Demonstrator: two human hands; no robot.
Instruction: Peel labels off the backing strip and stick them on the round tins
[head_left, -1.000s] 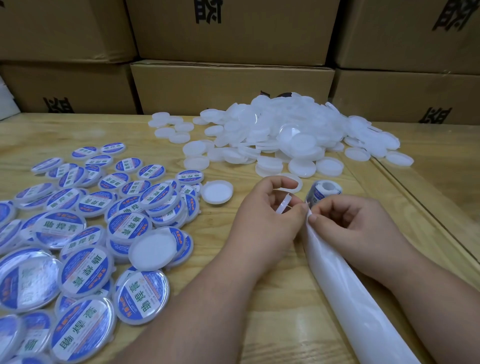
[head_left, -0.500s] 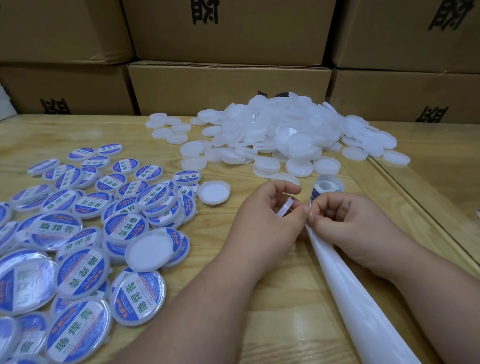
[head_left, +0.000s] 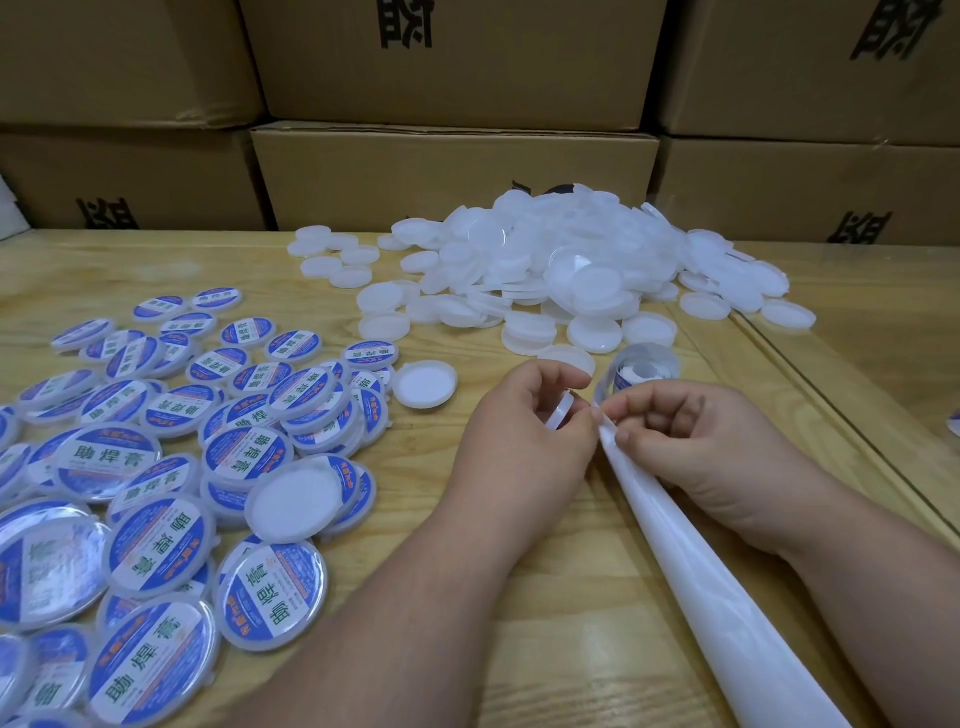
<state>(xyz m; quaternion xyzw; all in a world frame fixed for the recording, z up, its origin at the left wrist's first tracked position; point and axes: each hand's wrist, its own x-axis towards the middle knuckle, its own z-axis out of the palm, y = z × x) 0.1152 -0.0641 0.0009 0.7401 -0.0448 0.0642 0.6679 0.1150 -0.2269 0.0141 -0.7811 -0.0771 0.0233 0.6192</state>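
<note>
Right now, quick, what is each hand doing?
Left hand: closed, gripping a white tin.
Right hand: closed, pinching the backing strip at its top end.

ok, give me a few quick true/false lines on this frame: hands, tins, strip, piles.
1. The left hand holds a white tin on edge. True.
2. The right hand lies flat on the table, touching nothing. False: its fingers pinch the backing strip.
3. The labelled tins lie left of the hands. True.
4. The unlabelled white pile sits nearest the camera. False: it lies at the far side, by the cardboard boxes.
5. A label roll stands just beyond the right hand. True.
</note>
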